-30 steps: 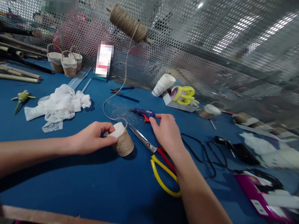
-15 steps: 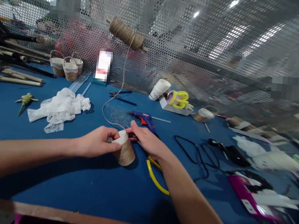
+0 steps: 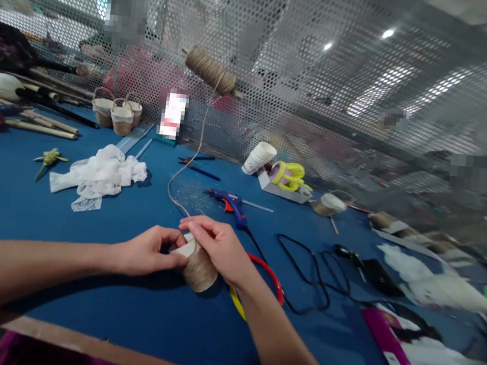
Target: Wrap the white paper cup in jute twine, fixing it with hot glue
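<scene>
A paper cup point(image 3: 200, 271) wound with brown twine lies tilted in front of me, its white end toward my hands. My left hand point(image 3: 151, 251) is closed on the white end, thumb on the near side. Curled over the far side of the cup is my right hand point(image 3: 219, 247), its fingers closed where the thin twine point(image 3: 172, 189) comes in. That strand runs up to a twine spool point(image 3: 210, 70) on a rod at the mesh. The fingertips are partly hidden. Beyond the right hand lies a blue hot glue gun point(image 3: 231, 203).
Scissors with red and yellow handles point(image 3: 274, 279) lie under my right forearm. White lace point(image 3: 105, 171) is heaped at left. Several baskets point(image 3: 122, 120), pliers point(image 3: 201, 169), stacked paper cups point(image 3: 259, 158) and yellow-handled scissors point(image 3: 294, 176) stand or lie further back. A black cable point(image 3: 304, 270) winds at right.
My right hand has come from behind the cup to over its far side, fingers nearer the left hand. My left hand still holds the cup. The camera view has shifted slightly.
</scene>
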The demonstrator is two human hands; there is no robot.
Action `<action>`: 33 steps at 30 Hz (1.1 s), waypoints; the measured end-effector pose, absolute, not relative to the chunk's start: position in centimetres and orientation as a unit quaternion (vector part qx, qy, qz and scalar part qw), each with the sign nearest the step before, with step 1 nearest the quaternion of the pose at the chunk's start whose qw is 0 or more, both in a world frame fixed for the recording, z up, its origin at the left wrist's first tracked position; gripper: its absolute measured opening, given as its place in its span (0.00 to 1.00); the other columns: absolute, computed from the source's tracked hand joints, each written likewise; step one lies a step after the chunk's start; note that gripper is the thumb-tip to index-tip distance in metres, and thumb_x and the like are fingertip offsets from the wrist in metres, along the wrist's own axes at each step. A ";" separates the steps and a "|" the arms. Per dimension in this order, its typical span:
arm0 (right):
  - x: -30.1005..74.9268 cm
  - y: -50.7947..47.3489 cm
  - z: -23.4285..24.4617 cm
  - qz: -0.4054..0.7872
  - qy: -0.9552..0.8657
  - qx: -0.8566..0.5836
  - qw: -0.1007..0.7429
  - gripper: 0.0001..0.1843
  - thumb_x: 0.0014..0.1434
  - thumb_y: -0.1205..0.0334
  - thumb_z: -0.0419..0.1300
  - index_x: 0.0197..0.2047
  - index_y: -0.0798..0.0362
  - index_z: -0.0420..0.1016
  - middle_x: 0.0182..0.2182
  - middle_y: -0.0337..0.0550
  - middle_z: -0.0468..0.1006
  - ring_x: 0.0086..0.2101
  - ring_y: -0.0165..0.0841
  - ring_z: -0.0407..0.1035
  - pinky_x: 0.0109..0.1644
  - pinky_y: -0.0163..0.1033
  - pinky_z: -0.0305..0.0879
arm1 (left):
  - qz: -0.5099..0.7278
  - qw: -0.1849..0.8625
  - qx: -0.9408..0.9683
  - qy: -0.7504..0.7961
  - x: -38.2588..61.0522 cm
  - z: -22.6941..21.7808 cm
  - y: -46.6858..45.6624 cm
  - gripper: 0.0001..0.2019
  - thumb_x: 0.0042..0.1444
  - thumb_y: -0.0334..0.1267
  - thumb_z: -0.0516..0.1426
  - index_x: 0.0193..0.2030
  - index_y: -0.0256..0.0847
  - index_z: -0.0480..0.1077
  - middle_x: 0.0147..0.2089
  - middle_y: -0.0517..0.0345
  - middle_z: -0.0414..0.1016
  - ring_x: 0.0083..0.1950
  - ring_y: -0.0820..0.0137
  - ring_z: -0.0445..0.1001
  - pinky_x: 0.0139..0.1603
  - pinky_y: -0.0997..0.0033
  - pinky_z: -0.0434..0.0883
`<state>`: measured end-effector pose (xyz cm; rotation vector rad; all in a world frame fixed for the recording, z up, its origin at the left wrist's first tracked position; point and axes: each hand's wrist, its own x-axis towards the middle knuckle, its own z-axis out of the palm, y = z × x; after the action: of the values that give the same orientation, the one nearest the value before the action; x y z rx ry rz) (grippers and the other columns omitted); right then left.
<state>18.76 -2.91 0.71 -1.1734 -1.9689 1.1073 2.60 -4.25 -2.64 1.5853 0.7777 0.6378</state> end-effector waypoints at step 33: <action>24.8 2.2 -1.6 0.075 -0.591 -0.739 0.315 0.16 0.57 0.59 0.52 0.49 0.55 0.64 0.46 0.46 0.67 0.41 0.34 0.66 0.42 0.46 0.65 | 0.286 0.595 0.667 0.346 2.9 -3.4 -3.3 0.09 0.48 0.40 0.52 0.26 0.35 0.61 0.24 0.63 0.60 0.26 0.76 0.58 0.28 0.76 0.57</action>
<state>24.76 2.22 -1.60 -1.9464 -1.5566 0.1966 2.85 -3.33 -3.39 1.5503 0.8031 0.6635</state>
